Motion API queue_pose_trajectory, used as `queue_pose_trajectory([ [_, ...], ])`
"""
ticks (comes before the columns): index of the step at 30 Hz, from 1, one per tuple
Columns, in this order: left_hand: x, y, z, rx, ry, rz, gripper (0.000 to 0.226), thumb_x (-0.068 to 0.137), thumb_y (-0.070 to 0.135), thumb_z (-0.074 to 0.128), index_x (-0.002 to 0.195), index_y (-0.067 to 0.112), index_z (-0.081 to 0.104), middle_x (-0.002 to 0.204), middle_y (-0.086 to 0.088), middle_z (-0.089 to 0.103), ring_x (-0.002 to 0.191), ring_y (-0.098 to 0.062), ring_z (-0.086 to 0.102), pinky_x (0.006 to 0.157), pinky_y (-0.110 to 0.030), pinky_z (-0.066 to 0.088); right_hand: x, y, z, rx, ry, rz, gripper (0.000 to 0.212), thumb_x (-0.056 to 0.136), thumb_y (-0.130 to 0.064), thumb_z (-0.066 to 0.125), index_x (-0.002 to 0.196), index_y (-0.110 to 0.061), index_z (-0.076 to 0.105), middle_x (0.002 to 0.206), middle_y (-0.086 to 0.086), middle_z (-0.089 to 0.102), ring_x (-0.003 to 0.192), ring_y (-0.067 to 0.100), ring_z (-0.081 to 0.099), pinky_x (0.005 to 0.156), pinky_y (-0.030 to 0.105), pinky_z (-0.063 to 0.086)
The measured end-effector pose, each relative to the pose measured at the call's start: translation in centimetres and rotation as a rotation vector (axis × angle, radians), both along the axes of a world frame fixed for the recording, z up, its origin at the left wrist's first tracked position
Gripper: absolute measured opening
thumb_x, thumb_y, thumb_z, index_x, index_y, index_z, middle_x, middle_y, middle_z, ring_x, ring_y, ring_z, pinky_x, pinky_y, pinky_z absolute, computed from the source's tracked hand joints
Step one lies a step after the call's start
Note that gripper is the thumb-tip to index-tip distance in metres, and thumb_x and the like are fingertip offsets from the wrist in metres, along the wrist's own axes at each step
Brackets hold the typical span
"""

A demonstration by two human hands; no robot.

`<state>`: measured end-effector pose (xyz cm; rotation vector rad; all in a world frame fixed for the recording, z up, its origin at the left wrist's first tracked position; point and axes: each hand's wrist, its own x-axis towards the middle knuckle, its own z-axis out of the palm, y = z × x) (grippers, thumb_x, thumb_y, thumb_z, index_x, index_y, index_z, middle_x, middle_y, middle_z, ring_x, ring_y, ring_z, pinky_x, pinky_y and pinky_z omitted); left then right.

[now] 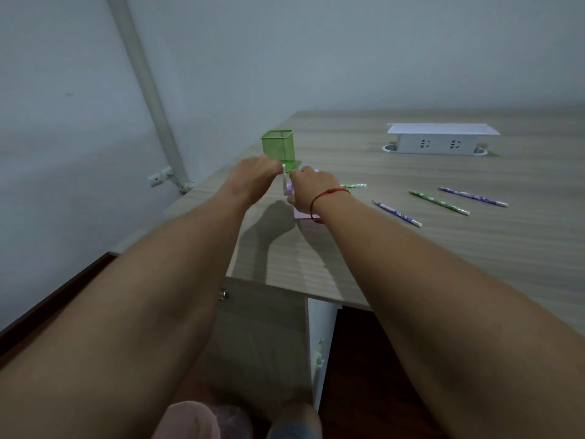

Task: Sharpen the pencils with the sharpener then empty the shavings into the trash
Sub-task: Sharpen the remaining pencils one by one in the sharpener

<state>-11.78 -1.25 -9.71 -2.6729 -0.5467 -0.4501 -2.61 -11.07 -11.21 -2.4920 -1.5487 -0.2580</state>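
Left hand (253, 175) pinching pencil (286, 185) | right hand (311, 188) gripping sharpener (300, 213)

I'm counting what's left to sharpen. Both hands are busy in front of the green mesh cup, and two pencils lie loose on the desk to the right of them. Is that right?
Not quite: the head view shows four loose pencils there, not two: a green one by the right hand, then a purple, a green and a purple. The rest holds: both hands, left hand included, work just in front of the green mesh cup.

Mesh cup (278, 151) behind both hands, four pencils (438, 202) right, socket box (442, 138) beyond
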Motion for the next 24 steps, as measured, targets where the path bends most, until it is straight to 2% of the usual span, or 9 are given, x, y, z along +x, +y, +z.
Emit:
queue_pose_trajectory([
  [3, -0.7, -1.1, 0.3, -0.005, -0.014, 0.009, 0.029, 0.097, 0.007, 0.039, 0.119, 0.005, 0.057, 0.111, -0.024, 0.062, 0.102, -0.040, 0.061, 0.082, -0.045, 0.048, 0.0, -0.5, 0.2, -0.014, -0.002, 0.026, 0.039, 0.097, -0.031, 0.049, 0.131, -0.013, 0.050, 0.135, 0.014, 0.050, 0.124, 0.034, 0.051, 0.097, 0.041, 0.043],
  [8, -1.9, -3.3, 0.3, -0.029, -0.072, -0.003, 0.025, 0.096, 0.012, 0.042, 0.113, 0.004, 0.059, 0.106, -0.025, 0.062, 0.097, -0.042, 0.061, 0.072, -0.039, 0.044, -0.3, -1.2, 0.5, -0.016, 0.002, 0.032, 0.038, 0.095, -0.033, 0.054, 0.127, -0.013, 0.054, 0.133, 0.014, 0.052, 0.121, 0.034, 0.054, 0.094, 0.037, 0.044],
  [14, -3.0, -4.1, -0.9, -0.098, -0.067, -0.007, 0.018, 0.095, 0.007, 0.047, 0.106, 0.005, 0.062, 0.100, -0.024, 0.065, 0.092, -0.042, 0.062, 0.067, -0.039, 0.039, -0.3, -0.9, 0.6, -0.031, 0.011, 0.025, 0.038, 0.094, -0.034, 0.056, 0.125, -0.012, 0.056, 0.131, 0.014, 0.055, 0.117, 0.034, 0.056, 0.092, 0.038, 0.046],
  [17, -3.1, -4.4, -2.6, -0.161, 0.011, 0.031, 0.020, 0.096, 0.008, 0.044, 0.111, 0.004, 0.058, 0.097, -0.024, 0.062, 0.088, -0.041, 0.061, 0.067, -0.040, 0.041, -0.3, -0.9, 0.7, -0.026, 0.019, 0.017, 0.038, 0.094, -0.033, 0.054, 0.125, -0.011, 0.056, 0.131, 0.015, 0.055, 0.118, 0.034, 0.055, 0.093, 0.037, 0.045],
  [19, -2.9, -4.2, -4.1, -0.204, 0.038, 0.090, 0.019, 0.096, 0.008, 0.042, 0.105, 0.001, 0.058, 0.097, -0.021, 0.062, 0.086, -0.038, 0.063, 0.067, -0.038, 0.042, -0.3, -0.8, 0.4, -0.013, 0.020, 0.022, 0.039, 0.094, -0.033, 0.053, 0.126, -0.011, 0.055, 0.132, 0.016, 0.054, 0.119, 0.035, 0.054, 0.094, 0.039, 0.045],
  [24, -1.6, -2.8, -5.9, -0.231, 0.062, 0.126, 0.026, 0.095, 0.004, 0.038, 0.107, 0.002, 0.060, 0.105, -0.018, 0.064, 0.093, -0.034, 0.064, 0.077, -0.039, 0.049, -0.1, -0.5, -0.6, 0.020, -0.023, 0.039, 0.040, 0.097, -0.032, 0.040, 0.128, -0.009, 0.049, 0.132, 0.018, 0.052, 0.119, 0.036, 0.052, 0.095, 0.043, 0.045],
])
